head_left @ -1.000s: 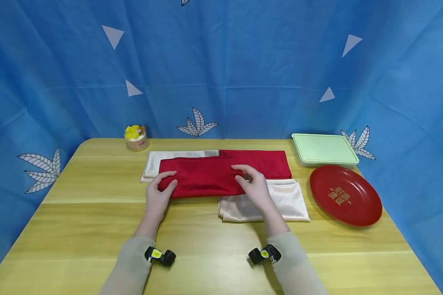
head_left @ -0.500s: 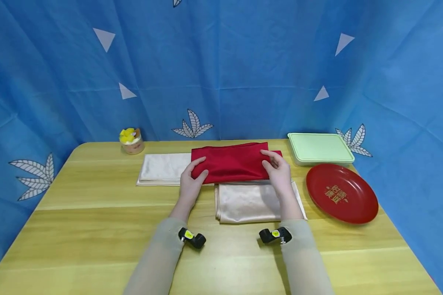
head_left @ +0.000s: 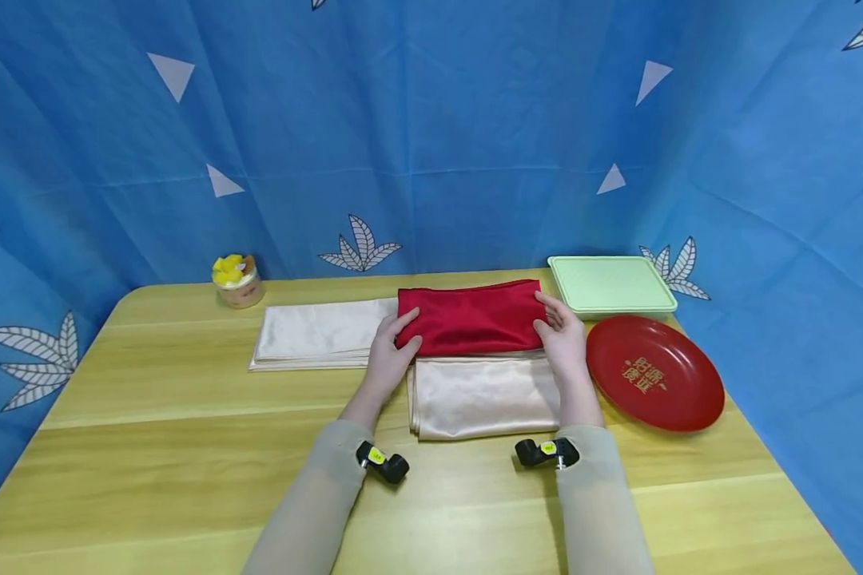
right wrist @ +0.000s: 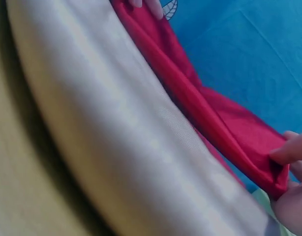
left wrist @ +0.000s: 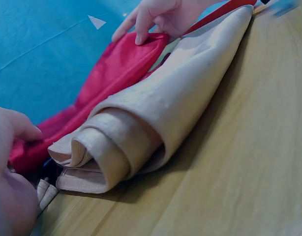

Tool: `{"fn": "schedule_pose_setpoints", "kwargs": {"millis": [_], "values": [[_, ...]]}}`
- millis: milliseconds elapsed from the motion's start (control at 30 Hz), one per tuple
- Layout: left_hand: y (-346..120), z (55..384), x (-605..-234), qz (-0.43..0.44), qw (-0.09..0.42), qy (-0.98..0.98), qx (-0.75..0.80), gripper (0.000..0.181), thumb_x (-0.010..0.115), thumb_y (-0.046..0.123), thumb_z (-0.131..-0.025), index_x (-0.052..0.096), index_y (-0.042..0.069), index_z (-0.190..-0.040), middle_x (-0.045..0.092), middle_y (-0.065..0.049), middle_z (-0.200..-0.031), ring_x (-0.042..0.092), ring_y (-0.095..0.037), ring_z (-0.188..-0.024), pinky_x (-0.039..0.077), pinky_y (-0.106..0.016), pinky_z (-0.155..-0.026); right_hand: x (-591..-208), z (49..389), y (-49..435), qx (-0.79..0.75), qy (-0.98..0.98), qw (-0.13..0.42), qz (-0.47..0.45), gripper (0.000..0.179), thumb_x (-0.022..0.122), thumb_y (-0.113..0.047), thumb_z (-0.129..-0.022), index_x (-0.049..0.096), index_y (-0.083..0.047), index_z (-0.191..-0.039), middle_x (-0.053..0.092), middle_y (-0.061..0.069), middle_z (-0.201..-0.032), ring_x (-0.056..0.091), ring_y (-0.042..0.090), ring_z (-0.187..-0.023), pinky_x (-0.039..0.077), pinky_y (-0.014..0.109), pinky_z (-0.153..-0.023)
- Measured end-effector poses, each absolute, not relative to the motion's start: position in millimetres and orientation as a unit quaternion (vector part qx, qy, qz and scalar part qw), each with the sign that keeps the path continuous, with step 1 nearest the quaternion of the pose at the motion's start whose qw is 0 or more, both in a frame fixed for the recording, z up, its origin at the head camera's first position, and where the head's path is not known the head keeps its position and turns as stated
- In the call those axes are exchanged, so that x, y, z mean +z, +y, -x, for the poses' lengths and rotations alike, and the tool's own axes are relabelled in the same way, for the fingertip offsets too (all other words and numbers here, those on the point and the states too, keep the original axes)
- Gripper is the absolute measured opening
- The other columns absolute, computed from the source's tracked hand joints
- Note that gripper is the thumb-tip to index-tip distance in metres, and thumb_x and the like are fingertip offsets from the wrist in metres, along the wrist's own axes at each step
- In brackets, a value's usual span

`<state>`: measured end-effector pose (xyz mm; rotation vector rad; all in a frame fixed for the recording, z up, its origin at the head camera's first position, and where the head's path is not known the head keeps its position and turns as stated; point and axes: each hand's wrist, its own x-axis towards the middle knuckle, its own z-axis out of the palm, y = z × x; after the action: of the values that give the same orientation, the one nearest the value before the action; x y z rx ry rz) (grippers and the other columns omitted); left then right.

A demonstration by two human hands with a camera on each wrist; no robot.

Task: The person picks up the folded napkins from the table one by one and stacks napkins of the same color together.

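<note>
Near the held red cloth, a lidded green box, contents hidden.

Bright and fairly even in head view. Soft sheen on beige cloth; pale glare on table nearer camera than beige cloth. Glossy highlight on red plate, right of beige cloth. Faint shadow beside right sleeve, below beige cloth. Dimmer, bluish in left wrist view; dark shadow along beige cloth's underside, blurred beyond far end. Heavily blurred in right wrist view, beige cloth mostly out of focus.
</note>
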<state>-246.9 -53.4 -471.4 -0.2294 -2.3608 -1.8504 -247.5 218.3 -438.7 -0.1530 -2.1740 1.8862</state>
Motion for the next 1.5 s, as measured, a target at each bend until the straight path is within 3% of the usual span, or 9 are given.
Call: {"fn": "schedule_pose_setpoints", "kwargs": {"millis": [333,500,733,933,1033,1200,1333,1500], "values": [[-59.3,243.3,-472.8,0.102,0.083,-0.805,-0.578,0.049,0.064,0.003,-0.089,0.054,0.009,-0.136,0.037,-0.015,-0.142,0.033,-0.028,-0.132,0.031,-0.041,-0.108,-446.9,252.0,215.7,0.635,-0.751,0.174,0.050,0.040,0.057,0.007,-0.091,0.056,0.001,-0.130,0.058,0.015,-0.129,0.053,0.024,-0.120,0.041,0.029,-0.100],[-62.8,236.6,-474.2,0.096,0.111,-0.788,-0.598,0.044,0.065,0.001,-0.088,0.058,0.005,-0.131,0.040,-0.016,-0.140,0.040,-0.030,-0.128,0.041,-0.041,-0.100,-448.3,249.5,217.2,0.625,-0.766,0.140,0.053,0.044,0.055,0.005,-0.093,0.052,-0.003,-0.136,0.054,0.013,-0.135,0.050,0.024,-0.124,0.039,0.032,-0.103],[-60.8,221.8,-474.8,0.073,0.131,-0.776,-0.613,0.037,0.065,-0.004,-0.085,0.064,0.001,-0.121,0.047,-0.017,-0.130,0.057,-0.031,-0.107,0.050,-0.037,-0.085,-446.4,241.4,221.8,0.612,-0.786,0.077,0.036,0.051,0.053,0.002,-0.094,0.040,-0.002,-0.144,0.042,0.018,-0.144,0.038,0.029,-0.133,0.033,0.038,-0.107],[-57.6,211.7,-477.5,0.090,0.168,-0.755,-0.627,0.031,0.061,-0.017,-0.080,0.064,-0.012,-0.111,0.050,-0.029,-0.114,0.058,-0.043,-0.092,0.052,-0.048,-0.081,-442.8,228.8,230.7,0.594,-0.798,0.086,0.058,0.048,0.055,-0.003,-0.094,0.046,-0.007,-0.142,0.043,0.016,-0.143,0.038,0.031,-0.133,0.032,0.037,-0.107],[-59.3,206.8,-478.1,0.086,0.179,-0.757,-0.623,0.031,0.062,-0.018,-0.079,0.066,-0.011,-0.108,0.052,-0.029,-0.109,0.059,-0.042,-0.089,0.053,-0.041,-0.077,-443.0,222.6,234.1,0.578,-0.807,0.096,0.067,0.046,0.056,-0.005,-0.094,0.050,-0.009,-0.139,0.046,0.014,-0.142,0.040,0.030,-0.132,0.033,0.036,-0.107],[-66.3,197.1,-478.4,0.080,0.164,-0.768,-0.614,0.030,0.065,-0.011,-0.081,0.069,-0.003,-0.109,0.058,-0.019,-0.104,0.061,-0.031,-0.083,0.046,-0.020,-0.068,-446.1,210.8,236.3,0.544,-0.832,0.090,0.055,0.044,0.057,-0.007,-0.093,0.054,-0.010,-0.137,0.047,0.010,-0.142,0.040,0.029,-0.132,0.032,0.037,-0.108],[-72.2,186.4,-478.3,0.103,0.140,-0.784,-0.596,0.031,0.064,-0.010,-0.080,0.068,-0.003,-0.110,0.060,-0.017,-0.102,0.059,-0.026,-0.083,0.049,-0.021,-0.069,-448.3,201.4,238.8,0.512,-0.854,0.074,0.053,0.045,0.058,-0.009,-0.092,0.053,-0.013,-0.137,0.047,0.010,-0.142,0.041,0.029,-0.130,0.032,0.042,-0.106],[-78.2,173.8,-479.2,0.147,0.104,-0.816,-0.549,0.031,0.064,-0.006,-0.082,0.065,-0.004,-0.113,0.060,-0.017,-0.101,0.058,-0.026,-0.088,0.052,-0.030,-0.078,-450.1,191.0,243.4,0.465,-0.884,0.048,0.018,0.047,0.057,-0.009,-0.092,0.051,-0.008,-0.138,0.042,0.014,-0.145,0.033,0.033,-0.135,0.025,0.050,-0.109]]}}
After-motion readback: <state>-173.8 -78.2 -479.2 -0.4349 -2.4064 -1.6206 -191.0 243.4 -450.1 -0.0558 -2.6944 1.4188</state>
